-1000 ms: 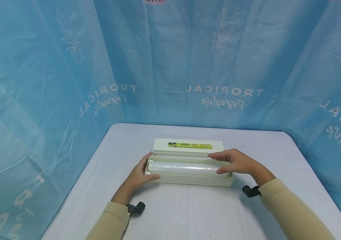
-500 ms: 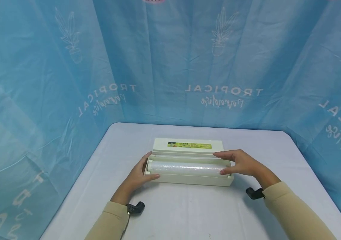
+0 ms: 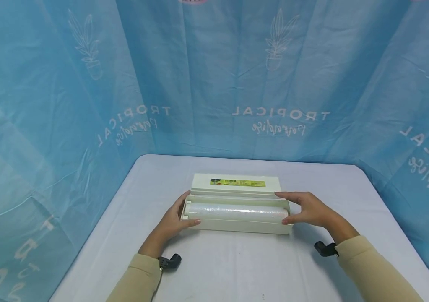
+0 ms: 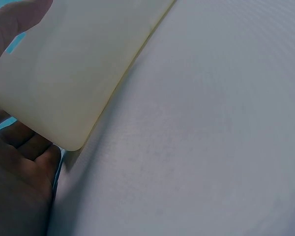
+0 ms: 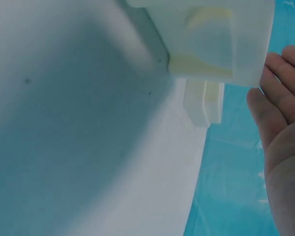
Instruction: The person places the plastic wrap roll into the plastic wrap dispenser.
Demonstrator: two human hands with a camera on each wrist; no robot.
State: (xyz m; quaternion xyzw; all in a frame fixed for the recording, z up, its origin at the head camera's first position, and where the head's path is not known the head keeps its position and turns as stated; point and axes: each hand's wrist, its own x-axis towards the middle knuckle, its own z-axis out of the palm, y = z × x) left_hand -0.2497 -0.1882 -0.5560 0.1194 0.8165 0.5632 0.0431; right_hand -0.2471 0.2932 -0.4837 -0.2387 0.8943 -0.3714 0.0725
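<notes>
A white plastic cling film box (image 3: 237,225) lies on the table with its lid (image 3: 201,182) folded back behind it. Inside is a clear, shiny roll of cling film (image 3: 233,211). My left hand (image 3: 169,223) grips the box's left end, thumb along the front and fingers behind; the left wrist view shows the box wall (image 4: 88,69) between thumb and fingers. At the right end my right hand (image 3: 312,209) is spread, thumb near the front edge, forefinger by the hinge side. In the right wrist view its fingers (image 5: 285,83) are fairly straight beside the box end (image 5: 211,44).
A white cloth covers the table (image 3: 237,268). Blue printed curtains (image 3: 214,84) enclose its back and sides. A yellow-green label (image 3: 237,183) is on the lid. Each wrist wears a small black camera, one on the left (image 3: 170,261) and one on the right (image 3: 325,248).
My right hand has slid rightward from over the roll toward the box's right end. My left hand stays at the left end, and the box has hardly moved.
</notes>
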